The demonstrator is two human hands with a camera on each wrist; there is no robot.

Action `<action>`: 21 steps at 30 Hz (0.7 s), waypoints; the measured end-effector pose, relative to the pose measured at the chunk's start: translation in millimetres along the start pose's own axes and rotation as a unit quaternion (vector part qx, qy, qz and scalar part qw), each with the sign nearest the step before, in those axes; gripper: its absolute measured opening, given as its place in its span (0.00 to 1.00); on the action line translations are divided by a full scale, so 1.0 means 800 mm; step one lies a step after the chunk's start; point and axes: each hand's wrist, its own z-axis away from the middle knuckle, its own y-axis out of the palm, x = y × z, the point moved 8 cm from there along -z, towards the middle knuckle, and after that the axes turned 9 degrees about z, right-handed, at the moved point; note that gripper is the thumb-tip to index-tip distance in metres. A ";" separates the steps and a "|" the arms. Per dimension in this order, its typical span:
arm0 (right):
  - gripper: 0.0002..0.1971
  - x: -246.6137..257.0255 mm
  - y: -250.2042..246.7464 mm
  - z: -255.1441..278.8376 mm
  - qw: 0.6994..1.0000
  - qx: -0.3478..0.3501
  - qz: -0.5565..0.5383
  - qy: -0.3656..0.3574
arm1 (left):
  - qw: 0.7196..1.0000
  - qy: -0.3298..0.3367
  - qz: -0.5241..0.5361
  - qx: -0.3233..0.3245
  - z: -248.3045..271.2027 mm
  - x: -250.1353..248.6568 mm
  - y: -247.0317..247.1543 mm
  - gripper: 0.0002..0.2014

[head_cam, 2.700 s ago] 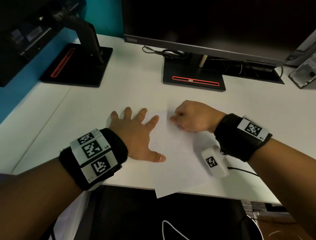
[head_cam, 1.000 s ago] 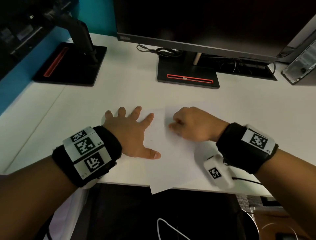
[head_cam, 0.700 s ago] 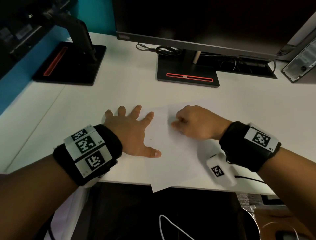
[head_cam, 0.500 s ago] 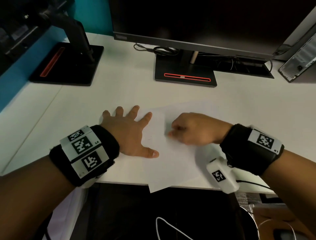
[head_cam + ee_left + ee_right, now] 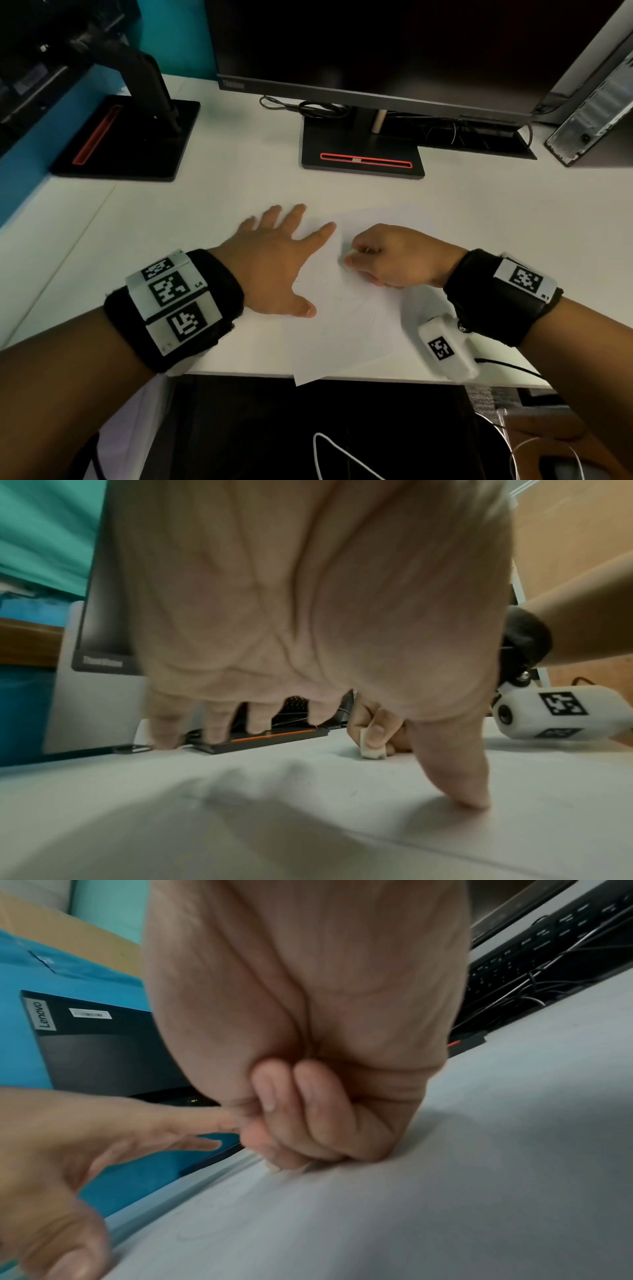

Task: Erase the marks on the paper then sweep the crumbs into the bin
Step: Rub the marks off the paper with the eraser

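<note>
A white sheet of paper lies on the white desk, one corner hanging over the front edge. Faint pencil marks show near its middle. My left hand lies flat with spread fingers and holds down the sheet's left side. My right hand is curled into a fist and pinches a small white eraser, pressed onto the paper's upper part. In the right wrist view only a sliver of the eraser shows under the curled fingers. No bin is in view.
A monitor on a black stand rises behind the paper, and a second stand sits at the far left. Cables lie behind the monitor base. A computer case stands at the far right. The desk's front edge runs just under my wrists.
My right hand has rubbed the eraser back and forth over the paper's upper part in short strokes. The left hand has stayed flat on the sheet.
</note>
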 end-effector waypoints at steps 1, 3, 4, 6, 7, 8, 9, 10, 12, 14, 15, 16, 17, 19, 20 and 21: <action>0.20 -0.002 0.000 0.001 1.000 -0.003 0.000 0.004 | 1.000 0.022 0.014 0.013 -0.002 -0.005 0.002 0.60; 0.21 -0.004 -0.002 0.001 1.000 -0.014 -0.001 0.009 | 0.998 0.032 0.018 0.053 -0.006 -0.005 0.013 0.64; 0.21 -0.004 -0.005 0.000 1.000 -0.025 0.010 0.008 | 0.997 0.030 0.008 0.064 -0.008 -0.003 0.017 0.66; 0.20 0.006 -0.006 0.003 0.996 -0.047 0.070 -0.018 | 0.997 0.029 -0.007 0.067 -0.011 -0.001 0.022 0.69; 0.19 0.017 -0.001 0.006 0.993 -0.043 0.096 -0.045 | 0.997 0.028 -0.009 0.069 -0.012 -0.001 0.023 0.69; 0.19 0.030 0.009 0.010 0.991 -0.021 0.110 -0.075 | 0.997 0.028 -0.010 0.071 -0.011 -0.002 0.024 0.70; 0.19 0.040 0.018 0.016 0.989 0.015 0.110 -0.096 | 0.997 0.028 -0.012 0.072 -0.012 -0.002 0.025 0.70; 0.19 0.043 0.025 0.019 0.988 0.050 0.104 -0.103 | 0.997 0.027 -0.016 0.074 -0.012 -0.002 0.025 0.70; 0.19 0.034 0.019 0.014 0.989 0.055 0.107 -0.089 | 0.996 0.021 -0.018 0.083 -0.012 -0.001 0.027 0.71; 0.19 0.016 -0.005 0.004 0.991 0.001 0.122 -0.053 | 0.996 0.013 -0.010 0.089 -0.012 0.000 0.029 0.72; 0.19 0.011 -0.012 0.000 0.990 -0.024 0.130 -0.041 | 0.996 0.012 -0.007 0.089 -0.011 0.001 0.029 0.72; 0.19 0.013 -0.014 -0.001 0.988 -0.038 0.140 -0.044 | 0.996 0.011 -0.007 0.089 -0.011 0.002 0.029 0.72; 0.18 0.021 -0.008 0.001 0.986 -0.032 0.151 -0.061 | 0.996 0.011 -0.006 0.089 -0.011 0.002 0.029 0.71; 0.18 0.041 0.014 0.011 0.984 0.026 0.143 -0.105 | 0.996 0.011 -0.009 0.088 -0.012 0.002 0.031 0.71; 0.18 0.047 0.023 0.017 0.983 0.066 0.126 -0.114 | 0.996 0.011 -0.011 0.087 -0.013 0.003 0.032 0.71; 0.18 0.048 0.026 0.020 0.983 0.094 0.113 -0.114 | 0.996 0.010 -0.011 0.087 -0.013 0.004 0.032 0.71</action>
